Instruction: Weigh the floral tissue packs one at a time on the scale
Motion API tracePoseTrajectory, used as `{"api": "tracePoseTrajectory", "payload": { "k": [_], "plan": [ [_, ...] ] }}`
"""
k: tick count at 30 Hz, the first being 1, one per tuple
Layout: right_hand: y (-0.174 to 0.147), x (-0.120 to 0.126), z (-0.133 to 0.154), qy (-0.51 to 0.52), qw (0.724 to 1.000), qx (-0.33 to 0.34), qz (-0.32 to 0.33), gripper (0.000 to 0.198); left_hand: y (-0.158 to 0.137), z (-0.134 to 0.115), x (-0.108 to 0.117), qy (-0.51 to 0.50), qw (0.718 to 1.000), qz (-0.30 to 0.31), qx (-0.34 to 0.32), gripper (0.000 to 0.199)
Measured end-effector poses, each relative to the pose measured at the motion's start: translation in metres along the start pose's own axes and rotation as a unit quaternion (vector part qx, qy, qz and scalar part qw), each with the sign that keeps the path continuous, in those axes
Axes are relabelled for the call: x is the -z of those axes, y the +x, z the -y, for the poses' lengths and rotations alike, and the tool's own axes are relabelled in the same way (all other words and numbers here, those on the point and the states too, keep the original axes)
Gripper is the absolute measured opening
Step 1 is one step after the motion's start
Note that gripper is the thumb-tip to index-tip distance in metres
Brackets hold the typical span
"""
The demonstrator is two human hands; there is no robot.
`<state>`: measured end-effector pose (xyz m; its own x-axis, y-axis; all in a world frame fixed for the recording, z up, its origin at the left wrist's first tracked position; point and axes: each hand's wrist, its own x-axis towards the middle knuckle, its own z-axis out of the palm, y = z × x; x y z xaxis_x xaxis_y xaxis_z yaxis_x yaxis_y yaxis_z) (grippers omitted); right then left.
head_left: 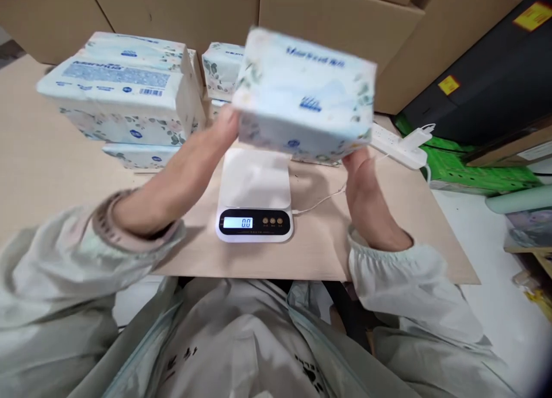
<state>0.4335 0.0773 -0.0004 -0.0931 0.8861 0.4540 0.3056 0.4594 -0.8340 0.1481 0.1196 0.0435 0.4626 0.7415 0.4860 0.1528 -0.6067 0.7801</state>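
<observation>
A pack of tissues, pale blue and white with printed flowers, is held up tilted above the table. My left hand grips its left end, and my right hand grips its lower right corner; the pack hides most of the fingers of both. Below it lies a white digital scale with nothing on its plate and a lit display reading 0.0. Stacked tissue packs stand on the left, close to my left forearm. Another tissue pack shows partly behind the held one.
The wooden table carries the scale, whose white cable runs right toward a power strip. Cardboard boxes line the back edge. Past the right edge are a green crate and dark boxes with yellow labels.
</observation>
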Motion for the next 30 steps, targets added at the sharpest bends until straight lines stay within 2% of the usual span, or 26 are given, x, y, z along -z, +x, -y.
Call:
{"api": "tracePoseTrajectory", "payload": {
  "k": [2,3,6,11,14,18,20,24,27,30],
  "plan": [
    [-0.016,-0.017,-0.001,-0.010,0.998,-0.050,0.036,0.073,-0.034,-0.001,0.010,-0.043,0.995,0.075,0.046,0.054],
    [-0.023,-0.023,-0.005,-0.013,0.996,-0.074,0.050,0.073,-0.048,0.001,0.013,-0.053,0.992,0.093,0.069,0.052],
    [-0.039,-0.039,-0.022,-0.007,0.990,-0.112,0.080,0.075,-0.074,0.012,0.013,-0.047,0.991,0.089,0.092,0.051],
    [-0.049,-0.047,-0.043,-0.032,0.989,-0.123,0.070,0.074,-0.086,0.035,0.013,-0.034,0.991,0.082,0.100,0.053],
    [-0.049,-0.046,-0.047,-0.054,0.992,-0.111,0.018,0.069,-0.092,0.045,0.016,-0.011,0.990,0.061,0.125,0.056],
    [-0.046,-0.043,-0.048,-0.028,0.986,-0.095,-0.133,0.054,-0.101,0.058,0.022,-0.008,0.989,-0.005,0.150,0.061],
    [-0.043,-0.042,-0.048,-0.008,0.975,-0.111,-0.190,0.049,-0.103,0.065,0.026,-0.029,0.989,-0.023,0.141,0.064],
    [-0.039,-0.043,-0.045,0.022,0.960,-0.159,-0.232,0.047,-0.104,0.073,0.032,-0.056,0.987,-0.048,0.140,0.067],
    [-0.036,-0.046,-0.042,0.052,0.952,-0.164,-0.252,0.044,-0.104,0.071,0.032,-0.064,0.979,-0.073,0.178,0.058],
    [-0.034,-0.048,-0.041,0.056,0.946,-0.170,-0.269,0.040,-0.103,0.064,0.029,-0.075,0.976,-0.085,0.186,0.051]
  ]
}}
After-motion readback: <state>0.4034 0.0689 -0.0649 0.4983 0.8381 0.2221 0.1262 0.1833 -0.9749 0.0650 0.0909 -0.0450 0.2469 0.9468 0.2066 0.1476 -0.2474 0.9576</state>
